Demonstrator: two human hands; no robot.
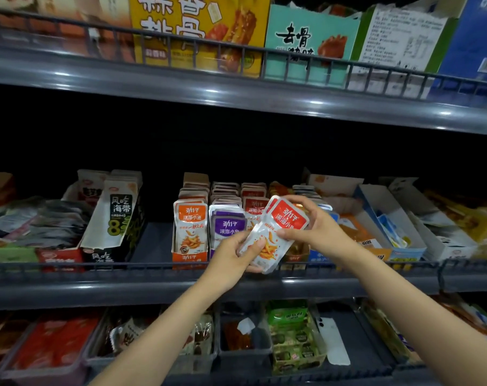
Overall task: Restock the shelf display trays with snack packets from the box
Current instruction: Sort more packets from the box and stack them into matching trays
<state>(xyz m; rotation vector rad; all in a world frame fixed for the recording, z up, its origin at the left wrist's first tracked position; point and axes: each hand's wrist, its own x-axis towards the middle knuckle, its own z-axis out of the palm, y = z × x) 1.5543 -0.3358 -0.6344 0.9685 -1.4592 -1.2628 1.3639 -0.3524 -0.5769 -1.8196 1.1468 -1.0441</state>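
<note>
Both forearms reach up to frame centre; left hand (pixel 234 253) pinches the red snack packets (pixel 274 232) low; right hand (pixel 313 222) grips their top edge, perhaps two or three packets, before the shelf trays (pixel 190 256).

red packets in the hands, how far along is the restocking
Looks done: the orange row and purple row stand full to the front. In hand: the left hand and right hand both grip a small stack of red packets in front of the red row, not yet slotted in. Left: placing that stack; the box is out of view, so what remains cannot be told.
</note>
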